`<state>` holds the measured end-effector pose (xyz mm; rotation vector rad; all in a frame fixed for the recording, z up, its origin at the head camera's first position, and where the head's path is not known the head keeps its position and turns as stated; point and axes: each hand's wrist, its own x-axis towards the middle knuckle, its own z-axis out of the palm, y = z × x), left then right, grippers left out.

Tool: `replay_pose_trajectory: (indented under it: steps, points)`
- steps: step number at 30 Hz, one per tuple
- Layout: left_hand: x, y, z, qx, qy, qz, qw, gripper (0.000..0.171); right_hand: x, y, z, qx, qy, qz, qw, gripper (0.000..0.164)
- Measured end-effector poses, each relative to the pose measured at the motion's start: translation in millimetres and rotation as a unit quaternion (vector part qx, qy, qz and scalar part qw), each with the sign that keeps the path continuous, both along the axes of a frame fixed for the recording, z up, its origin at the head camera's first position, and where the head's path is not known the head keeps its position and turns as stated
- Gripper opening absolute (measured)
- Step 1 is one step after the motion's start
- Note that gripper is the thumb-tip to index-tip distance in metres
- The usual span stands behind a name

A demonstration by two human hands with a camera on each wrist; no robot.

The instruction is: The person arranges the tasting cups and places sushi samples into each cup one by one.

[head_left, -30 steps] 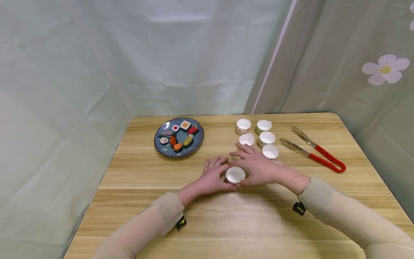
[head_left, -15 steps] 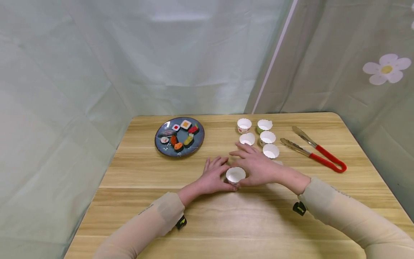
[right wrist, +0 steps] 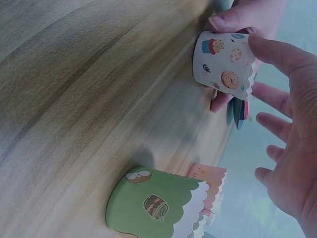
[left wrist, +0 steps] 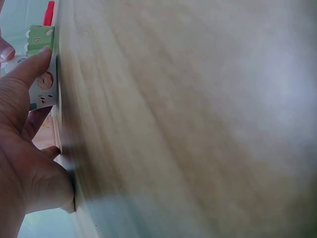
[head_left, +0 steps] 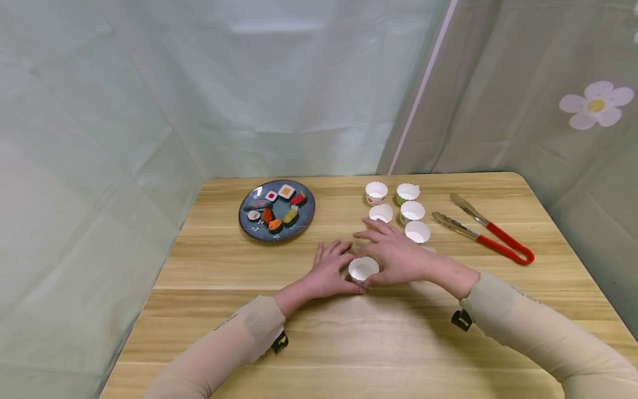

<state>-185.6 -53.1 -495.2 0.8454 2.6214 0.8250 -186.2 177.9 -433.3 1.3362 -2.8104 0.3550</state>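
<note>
A white paper baking cup [head_left: 363,269] with a scalloped rim stands upright on the wooden table between both hands. Cupcake and doughnut prints show on its side [right wrist: 225,64] in the right wrist view. My left hand [head_left: 331,274] holds it from the left, thumb at the near side and fingers round the far side. From the right, my right hand [head_left: 399,257] pinches it near the rim with thumb and forefinger; its other fingers are spread. The left wrist view shows the left thumb [left wrist: 37,64] lying against the printed wall. Right fingertips behind the cup are partly hidden.
Several more baking cups [head_left: 412,212] stand behind the right hand, one of them green [right wrist: 153,201]. Red-handled tongs [head_left: 503,244] lie at the right. A dark blue plate [head_left: 276,235] with several sushi pieces sits at the back left. Fabric curtains surround the table [head_left: 369,354].
</note>
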Motion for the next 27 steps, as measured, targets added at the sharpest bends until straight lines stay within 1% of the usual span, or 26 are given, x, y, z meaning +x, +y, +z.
replay_pose_trajectory:
  steps: [12, 17, 27]
  points:
    - [1.3, 1.3, 3.5, -0.007, 0.009, 0.002, 0.9999, 0.074, 0.1, 0.0, -1.9, -0.012, 0.011, 0.001, 1.0, 0.054]
    - [1.1, 1.8, 2.8, -0.012, 0.016, 0.001, 0.9998, 0.074, 0.2, 0.1, -2.7, -0.017, 0.012, 0.001, 1.0, 0.052]
    - [1.3, 1.8, 0.9, -0.013, 0.014, 0.001, 0.9998, 0.074, 1.1, -0.5, -3.4, -0.014, 0.013, -0.002, 1.0, 0.05]
